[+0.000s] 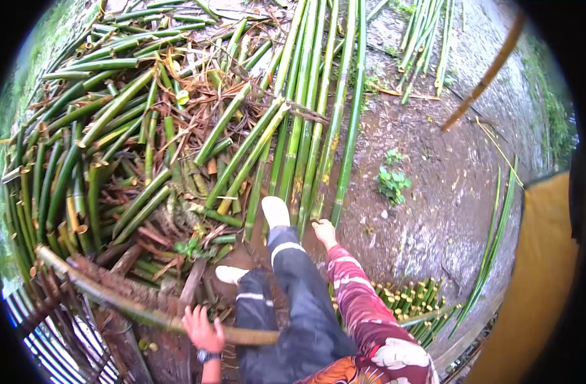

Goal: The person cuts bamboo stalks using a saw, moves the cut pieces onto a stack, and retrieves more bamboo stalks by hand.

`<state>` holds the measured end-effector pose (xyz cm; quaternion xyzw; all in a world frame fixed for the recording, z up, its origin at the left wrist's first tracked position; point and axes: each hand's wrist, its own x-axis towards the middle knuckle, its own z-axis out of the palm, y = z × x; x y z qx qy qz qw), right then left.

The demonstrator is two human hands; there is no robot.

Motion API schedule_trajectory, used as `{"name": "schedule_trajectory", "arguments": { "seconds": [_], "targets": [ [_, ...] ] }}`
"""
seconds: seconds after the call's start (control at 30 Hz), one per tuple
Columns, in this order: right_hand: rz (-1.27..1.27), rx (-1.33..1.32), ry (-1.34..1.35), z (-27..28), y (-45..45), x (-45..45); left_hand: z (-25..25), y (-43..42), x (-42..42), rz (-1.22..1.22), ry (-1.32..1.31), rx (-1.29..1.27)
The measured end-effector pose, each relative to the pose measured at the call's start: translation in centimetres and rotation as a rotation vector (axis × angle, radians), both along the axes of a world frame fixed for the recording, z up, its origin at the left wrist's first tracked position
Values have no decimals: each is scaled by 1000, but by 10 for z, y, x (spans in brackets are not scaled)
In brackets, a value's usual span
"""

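Note:
My right hand (324, 233) reaches down to the near ends of several long green bamboo poles (304, 134) lying side by side on wet ground. Its fingers are curled at the end of a bamboo pole (345, 137) on the right of the row; the grip itself is small in view. My left hand (203, 329), with a watch on the wrist, has its fingers spread beside and partly over a curved bamboo rail (139, 312) at the lower left. One white boot (276, 211) stands by the poles' near ends, the other white boot (231, 274) further back.
A large heap of cut bamboo pieces (114, 115) with dry husks fills the left. Stacked short bamboo (411, 297) lies right of my legs. More poles (427, 45) lie at the far right. A brown stick (488, 77) and a yellow-brown sheet (530, 275) stand at the right edge.

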<state>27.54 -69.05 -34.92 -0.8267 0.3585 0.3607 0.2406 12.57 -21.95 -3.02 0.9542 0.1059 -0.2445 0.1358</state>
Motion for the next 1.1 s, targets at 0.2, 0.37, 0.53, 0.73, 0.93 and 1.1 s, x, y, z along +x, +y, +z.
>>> {"name": "schedule_trajectory", "arguments": {
  "seconds": [0.2, 0.37, 0.53, 0.73, 0.93, 1.1],
  "targets": [
    [-251, -87, -173, -158, -35, 28, -15, -9, 4, -11, 98, 166],
    [-261, -134, -199, -178, -44, 9, -15, -8, 5, -18, 105, 143],
    [-298, 0, -304, -177, -53, -5, -24, 5, -18, -11, -80, 114],
    [-277, 89, -141, -176, -25, 12, -19, 1, -12, 50, -136, 60],
    [-63, -211, -76, -182, 5, 12, -28, 14, -24, 6, -45, 90],
    [-282, 326, -441, -29, 31, 17, -21, 5, -15, 81, -143, 42]
  ]
}}
